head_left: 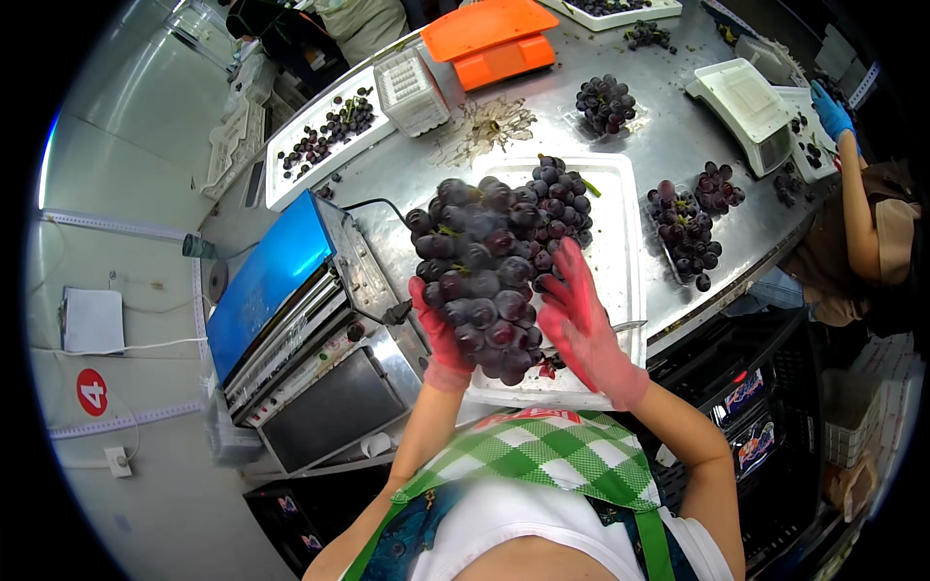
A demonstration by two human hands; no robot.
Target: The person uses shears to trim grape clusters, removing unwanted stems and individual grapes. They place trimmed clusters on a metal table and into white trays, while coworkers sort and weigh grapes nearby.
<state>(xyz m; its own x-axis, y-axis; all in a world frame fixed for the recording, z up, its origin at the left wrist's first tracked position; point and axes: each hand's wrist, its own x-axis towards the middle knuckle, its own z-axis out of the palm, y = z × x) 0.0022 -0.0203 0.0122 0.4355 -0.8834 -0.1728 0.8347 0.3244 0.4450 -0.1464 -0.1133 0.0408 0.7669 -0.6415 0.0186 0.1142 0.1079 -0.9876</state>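
My left hand (442, 341), in a pinkish-red glove, is shut on the left side of a large bunch of dark purple grapes (479, 283), holding it up over a white tray (617, 218). My right hand (585, 334), gloved alike and blurred, is at the bunch's right side with its upper fingers spread. A pointed metal blade (631, 326) shows beyond that hand; whether the hand holds it or it lies on the tray is hidden. Another grape bunch (559, 200) sits in the tray's upper part, partly covered by the held bunch.
A blue-lidded machine (272, 269) stands left on the metal table (349, 171). Beyond are stacked clear containers (412, 91), an orange scale (494, 43) and a tray of loose grapes (320, 145). Boxed grapes (683, 225) and a white scale (745, 109) stand right, near a co-worker's blue-gloved hand (830, 112).
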